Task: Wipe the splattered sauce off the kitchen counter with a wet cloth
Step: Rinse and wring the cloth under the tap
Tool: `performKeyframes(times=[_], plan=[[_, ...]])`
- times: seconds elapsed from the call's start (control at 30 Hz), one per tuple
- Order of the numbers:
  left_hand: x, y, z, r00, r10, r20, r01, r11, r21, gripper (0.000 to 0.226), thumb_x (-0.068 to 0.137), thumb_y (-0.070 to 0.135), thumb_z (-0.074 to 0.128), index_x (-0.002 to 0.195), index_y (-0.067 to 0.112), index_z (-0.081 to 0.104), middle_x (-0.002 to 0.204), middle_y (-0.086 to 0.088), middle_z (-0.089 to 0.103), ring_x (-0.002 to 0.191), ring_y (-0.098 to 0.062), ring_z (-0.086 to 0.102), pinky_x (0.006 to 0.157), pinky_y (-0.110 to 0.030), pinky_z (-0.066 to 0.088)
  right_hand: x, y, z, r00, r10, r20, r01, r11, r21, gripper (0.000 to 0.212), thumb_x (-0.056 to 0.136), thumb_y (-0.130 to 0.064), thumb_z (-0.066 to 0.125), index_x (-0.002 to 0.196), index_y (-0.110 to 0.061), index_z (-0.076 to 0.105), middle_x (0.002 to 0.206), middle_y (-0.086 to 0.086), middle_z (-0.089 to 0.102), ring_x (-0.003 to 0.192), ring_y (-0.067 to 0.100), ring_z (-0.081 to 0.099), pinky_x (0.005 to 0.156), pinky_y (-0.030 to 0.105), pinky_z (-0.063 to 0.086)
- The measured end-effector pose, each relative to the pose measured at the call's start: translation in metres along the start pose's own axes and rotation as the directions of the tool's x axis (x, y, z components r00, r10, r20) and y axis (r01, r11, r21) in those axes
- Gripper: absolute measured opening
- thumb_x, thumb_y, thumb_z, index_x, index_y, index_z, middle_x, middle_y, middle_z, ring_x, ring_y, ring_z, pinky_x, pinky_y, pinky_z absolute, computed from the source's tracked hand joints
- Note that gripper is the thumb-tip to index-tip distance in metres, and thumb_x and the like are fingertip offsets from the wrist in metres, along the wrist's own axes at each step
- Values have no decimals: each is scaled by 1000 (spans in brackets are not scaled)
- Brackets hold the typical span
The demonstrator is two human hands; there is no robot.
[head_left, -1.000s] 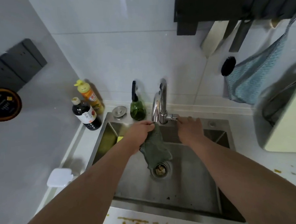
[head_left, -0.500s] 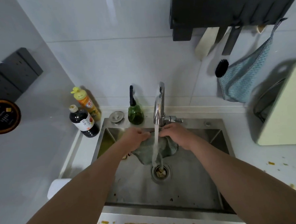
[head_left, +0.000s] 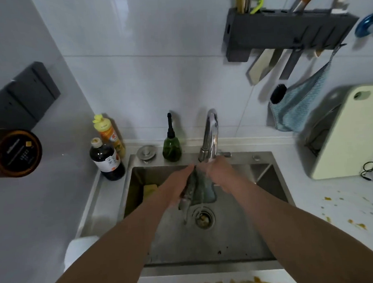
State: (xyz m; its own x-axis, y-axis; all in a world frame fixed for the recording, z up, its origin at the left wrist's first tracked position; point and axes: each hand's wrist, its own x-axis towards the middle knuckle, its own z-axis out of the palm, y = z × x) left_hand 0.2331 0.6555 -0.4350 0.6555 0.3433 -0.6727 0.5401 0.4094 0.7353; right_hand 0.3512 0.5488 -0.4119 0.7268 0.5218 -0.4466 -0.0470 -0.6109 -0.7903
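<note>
**Cloth held under the running tap**

Fingers of both hands were closed around the cloth point(head_left: 197, 187) at the centre of the frame, the left hand point(head_left: 175, 187) gripping its left side and the right hand point(head_left: 221, 175) its right. The cloth hung over the sink point(head_left: 261, 234), just above the drain point(head_left: 203, 218), with water from the tap point(head_left: 210, 135) running onto it. Orange-brown sauce point(head_left: 356, 225) speckled the white tabletop point(head_left: 343, 189) at the lower right and along the bottom edge.
</note>
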Motion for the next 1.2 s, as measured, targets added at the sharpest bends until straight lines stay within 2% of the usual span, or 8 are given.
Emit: performKeyframes(times=[0.1, 0.2, 0.4, 0.6, 0.83, 0.97, 1.07, 1.2], plan=[[-1, 13, 42, 999, 22, 35, -18, 994, -108, 48, 104, 52, 54, 104, 10, 78, 88, -12, 77, 73, -23, 72, 72, -36, 57, -14, 0, 2, 996, 46, 78, -54, 994, 99, 21, 90, -11, 56, 101, 4, 66, 88, 22, 73, 71, 28, 71, 69, 37, 63], [-1, 32, 64, 992, 108, -69, -84, 956, 280, 25, 105, 24, 57, 112, 5, 72, 108, -12, 76, 91, -22, 74, 72, -28, 54, -15, 7, -16, 991, 119, -54, -113, 989, 95, 17, 88, 1, 54, 85, 0, 70, 75, 19, 74, 70, 34, 74, 74, 54, 62], [11, 40, 63, 973, 208, 97, -227, 808, 544, 6, 97, 5, 64, 99, 9, 68, 99, -6, 70, 86, -15, 62, 78, -21, 53, -19, 19, -38, 982, -189, 9, 181, 922, -343, 32, 92, -12, 66, 120, -29, 67, 108, -9, 66, 90, 14, 68, 75, 24, 56], [15, 36, 23, 961, 272, 48, -246, 762, 600, 11, 99, 22, 69, 93, 13, 74, 79, 4, 65, 65, -6, 59, 53, -12, 48, -3, 1, -38, 999, -50, -9, 49, 996, -72, 15, 86, -2, 71, 87, -14, 81, 88, 14, 76, 85, 36, 73, 78, 44, 63], [14, 34, 28, 996, 73, -50, -56, 958, 280, 36, 100, 40, 66, 105, 5, 70, 94, -12, 75, 82, -25, 75, 73, -39, 66, -3, -4, -9, 993, -1, -119, -21, 984, -177, 12, 84, -5, 63, 85, -7, 74, 75, 10, 74, 66, 24, 74, 69, 43, 64], [20, 27, 43, 982, 129, -140, -90, 961, 260, 10, 98, 23, 66, 94, 13, 66, 80, -1, 67, 68, -17, 66, 65, -27, 61, -12, 2, -10, 984, 177, -12, -168, 952, 257, 23, 82, 18, 59, 99, 7, 69, 92, 21, 73, 71, 25, 76, 65, 36, 64], [19, 24, 46, 961, 205, -188, -155, 955, 253, 24, 96, 17, 62, 116, 4, 69, 95, -11, 72, 80, -23, 68, 80, -44, 65, -14, 17, -14, 946, 288, -149, -260, 948, 184, 14, 95, -8, 59, 100, -2, 71, 97, 21, 71, 67, 20, 68, 70, 38, 62], [7, 25, 60, 983, 151, -99, -109, 933, 343, 16, 99, 7, 56, 95, 13, 69, 97, -13, 69, 86, -27, 67, 79, -34, 62, -25, 29, 8, 900, 409, 149, -418, 716, 560, 48, 97, -61, 46, 90, -19, 68, 85, 7, 68, 82, 24, 61, 74, 38, 52]])
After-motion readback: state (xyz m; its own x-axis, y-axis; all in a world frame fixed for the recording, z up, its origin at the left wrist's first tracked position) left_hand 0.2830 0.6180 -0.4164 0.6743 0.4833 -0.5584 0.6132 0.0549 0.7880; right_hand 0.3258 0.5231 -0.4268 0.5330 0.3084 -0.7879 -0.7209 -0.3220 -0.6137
